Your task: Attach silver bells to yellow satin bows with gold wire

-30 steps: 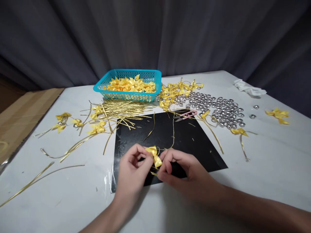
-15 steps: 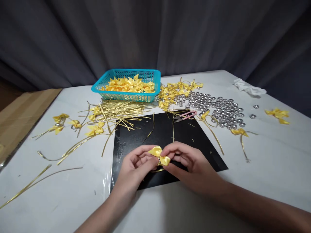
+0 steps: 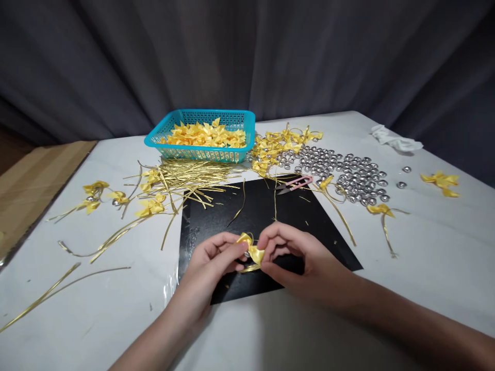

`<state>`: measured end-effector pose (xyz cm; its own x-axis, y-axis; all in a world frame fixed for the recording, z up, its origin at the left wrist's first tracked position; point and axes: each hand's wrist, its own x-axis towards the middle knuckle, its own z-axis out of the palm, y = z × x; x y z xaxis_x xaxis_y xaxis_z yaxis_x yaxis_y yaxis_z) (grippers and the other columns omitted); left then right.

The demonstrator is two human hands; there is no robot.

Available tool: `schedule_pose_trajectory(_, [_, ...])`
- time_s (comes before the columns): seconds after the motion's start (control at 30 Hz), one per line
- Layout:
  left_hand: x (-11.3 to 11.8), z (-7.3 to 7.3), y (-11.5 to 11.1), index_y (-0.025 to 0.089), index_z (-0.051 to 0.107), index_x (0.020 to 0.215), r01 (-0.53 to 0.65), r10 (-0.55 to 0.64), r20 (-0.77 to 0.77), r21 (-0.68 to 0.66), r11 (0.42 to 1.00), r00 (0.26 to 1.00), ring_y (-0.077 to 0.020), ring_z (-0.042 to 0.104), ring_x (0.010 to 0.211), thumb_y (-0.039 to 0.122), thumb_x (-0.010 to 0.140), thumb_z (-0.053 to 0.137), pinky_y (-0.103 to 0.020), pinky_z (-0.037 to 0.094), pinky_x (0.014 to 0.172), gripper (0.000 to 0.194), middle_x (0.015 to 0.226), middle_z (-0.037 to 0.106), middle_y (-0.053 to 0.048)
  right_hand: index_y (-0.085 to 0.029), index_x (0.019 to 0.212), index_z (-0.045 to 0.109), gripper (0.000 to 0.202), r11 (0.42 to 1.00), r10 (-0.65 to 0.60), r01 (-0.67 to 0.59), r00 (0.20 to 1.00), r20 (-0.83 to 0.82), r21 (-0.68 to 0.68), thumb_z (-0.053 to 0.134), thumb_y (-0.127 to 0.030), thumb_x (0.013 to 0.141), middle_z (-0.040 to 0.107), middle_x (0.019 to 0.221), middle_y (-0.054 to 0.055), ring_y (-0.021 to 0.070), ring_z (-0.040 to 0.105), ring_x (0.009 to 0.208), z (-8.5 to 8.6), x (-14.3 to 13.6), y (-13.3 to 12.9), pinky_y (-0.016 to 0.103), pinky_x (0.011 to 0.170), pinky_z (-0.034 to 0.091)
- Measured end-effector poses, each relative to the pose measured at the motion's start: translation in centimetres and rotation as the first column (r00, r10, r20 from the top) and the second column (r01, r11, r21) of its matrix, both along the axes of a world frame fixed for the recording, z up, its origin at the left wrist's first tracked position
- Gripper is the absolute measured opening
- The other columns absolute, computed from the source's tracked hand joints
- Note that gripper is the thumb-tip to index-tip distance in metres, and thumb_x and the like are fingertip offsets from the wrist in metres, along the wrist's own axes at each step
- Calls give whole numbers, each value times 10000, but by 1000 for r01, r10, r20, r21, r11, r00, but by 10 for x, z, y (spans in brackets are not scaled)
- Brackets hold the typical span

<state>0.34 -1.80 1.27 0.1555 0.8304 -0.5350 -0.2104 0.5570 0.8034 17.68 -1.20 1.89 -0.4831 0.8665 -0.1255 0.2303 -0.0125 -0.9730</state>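
Between my hands, above the black mat (image 3: 247, 211), is a yellow satin ribbon bow (image 3: 257, 254) with gold cord around it and a small silver bell-like piece partly showing at its middle. My left hand (image 3: 218, 260) pinches the bow's left side with thumb over fingers. Thumb and fingertips of my right hand (image 3: 296, 255) close on its right loop. Gold cord (image 3: 250, 268) curves just below the bow, close to the mat. My fingers hide part of the bow's centre.
Behind the mat stands a blue basket (image 3: 195, 149) of yellow bows, with a pile of gold cords (image 3: 193, 175) before it. Pink-handled thread snips (image 3: 296, 184) lie on the mat's far edge. Silver pieces (image 3: 359, 178) spread rightward near a crumpled white tissue (image 3: 396, 139).
My left hand has shifted slightly left, and its thumb now presses nearer the bow's middle. The bow has turned and moved a little left. More gold cord shows around it.
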Motion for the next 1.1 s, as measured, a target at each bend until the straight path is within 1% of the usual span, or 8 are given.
schedule_pose_trajectory(0.1, [1,-1,0,156,627,655,-118,122,-76,53,992,990,-80,545,631,296,654,736,-163,430,621,177,617,613,32,-187,845,363,229,981,104,-101,994,10,-163,571,-146,755,530,705,-42,39,397,551,11,4,-1,151,509,341])
schedule_pose_trajectory(0.17, [4,0,-1,150,607,647,-100,112,-130,92,991,985,-74,531,600,284,632,743,-160,414,598,192,593,608,34,-195,835,315,282,960,146,-153,988,-47,-236,583,-155,755,542,720,-45,34,360,542,16,5,-2,147,491,304])
schedule_pose_trajectory(0.23, [6,2,-3,145,589,633,-26,41,-157,99,995,987,-70,500,549,274,596,749,-165,386,555,209,549,584,40,-195,825,300,311,958,116,-133,990,-80,-255,597,-155,744,552,729,-46,29,346,536,17,4,-2,145,486,290])
schedule_pose_trajectory(0.4, [11,5,-6,138,565,617,131,-118,-124,97,987,985,-71,446,533,287,571,718,-183,325,529,218,543,539,39,-190,779,299,312,968,-97,89,995,-22,-233,593,-122,699,567,715,-45,11,297,473,14,-2,-2,138,438,245])
schedule_pose_trajectory(0.63, [6,-2,-7,145,556,698,156,-147,-95,87,984,984,-92,452,609,295,631,685,-196,318,592,208,607,549,23,-185,724,307,266,963,-230,239,970,79,-126,565,-138,679,553,658,-44,12,245,457,10,-3,-5,135,417,228])
schedule_pose_trajectory(0.77, [4,-4,-7,155,547,702,132,-124,-93,94,987,988,-91,449,612,292,632,682,-194,317,595,205,621,546,27,-185,709,314,242,963,-261,267,956,131,-35,553,-161,681,548,651,-43,19,262,460,7,-3,-6,141,421,249])
schedule_pose_trajectory(1.0, [7,-1,-7,154,516,640,126,-114,-95,122,985,989,-58,416,554,251,613,705,-161,310,546,214,550,501,60,-185,703,340,198,968,-242,250,956,164,-26,536,-175,679,564,663,-29,25,274,455,7,-5,-5,150,414,249])
schedule_pose_trajectory(1.1, [9,-1,-5,151,497,623,124,-119,-63,92,988,991,-51,463,554,198,552,752,-154,350,556,269,573,548,55,-183,698,345,194,968,-244,251,955,168,-22,538,-176,678,570,671,-23,26,279,458,7,-6,-5,151,415,255])
